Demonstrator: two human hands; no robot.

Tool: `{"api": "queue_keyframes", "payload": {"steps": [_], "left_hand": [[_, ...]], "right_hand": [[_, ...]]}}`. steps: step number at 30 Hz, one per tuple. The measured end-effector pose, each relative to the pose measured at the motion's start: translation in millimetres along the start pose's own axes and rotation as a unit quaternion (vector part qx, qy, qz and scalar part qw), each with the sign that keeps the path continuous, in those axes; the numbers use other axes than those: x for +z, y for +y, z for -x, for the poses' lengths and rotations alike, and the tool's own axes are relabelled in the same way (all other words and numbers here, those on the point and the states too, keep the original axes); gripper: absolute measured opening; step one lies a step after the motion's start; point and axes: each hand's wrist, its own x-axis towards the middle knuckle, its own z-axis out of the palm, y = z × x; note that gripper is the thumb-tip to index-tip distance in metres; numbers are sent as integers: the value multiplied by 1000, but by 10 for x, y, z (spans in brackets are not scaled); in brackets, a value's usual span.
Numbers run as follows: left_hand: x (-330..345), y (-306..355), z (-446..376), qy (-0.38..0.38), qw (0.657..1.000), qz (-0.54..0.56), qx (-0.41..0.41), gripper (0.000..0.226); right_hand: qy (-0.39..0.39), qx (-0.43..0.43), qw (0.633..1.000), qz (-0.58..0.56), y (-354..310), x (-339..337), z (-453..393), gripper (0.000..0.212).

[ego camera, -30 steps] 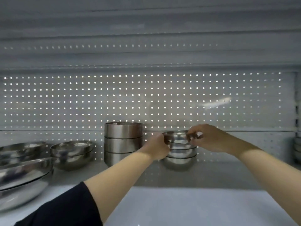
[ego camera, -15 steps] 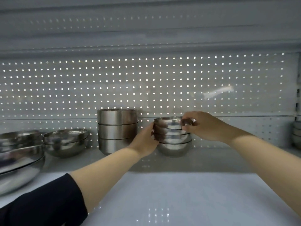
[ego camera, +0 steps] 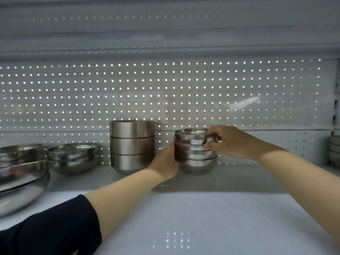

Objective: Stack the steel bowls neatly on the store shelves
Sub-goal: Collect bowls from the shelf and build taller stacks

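Observation:
A stack of small rounded steel bowls stands at the back of the white shelf, against the perforated back panel. My left hand holds the stack's left side, fingers curled round the lower bowls. My right hand grips the rim of the top bowl on its right side, thumb over the edge. Left of this stack stands a taller stack of three straight-sided steel bowls.
Two wide shallow bowls sit nested further left, and large steel basins fill the shelf's left end. More bowls show at the right edge. An upper shelf hangs overhead.
The view has tilted up a little, so the bowls sit lower in frame before now rising. Both hands stay on the small stack; the top bowl has settled lower onto it.

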Motion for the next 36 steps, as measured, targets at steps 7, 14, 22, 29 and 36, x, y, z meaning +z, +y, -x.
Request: {"api": "queue_keyframes", "payload": {"steps": [7,14,22,29,36], "left_hand": [[10,9,25,-11,1000,-21,0,51],[17,9,47,-10,999,-36,6,44],[-2,5,49,-14,998,-55,4,46],[32,60,81,-8,998,-62,-12,42],[68,55,65,-14,998,-34,-53,31]], "right_hand": [[21,17,999,-30,21,-14,-10,25],[37,67,989,-127,117,47,-12,44],[62,64,987,-131,135,63,-40,45],[74,61,987,-128,132,72,-49,53],[7,135,965,-224,222,131,-49,103]]}}
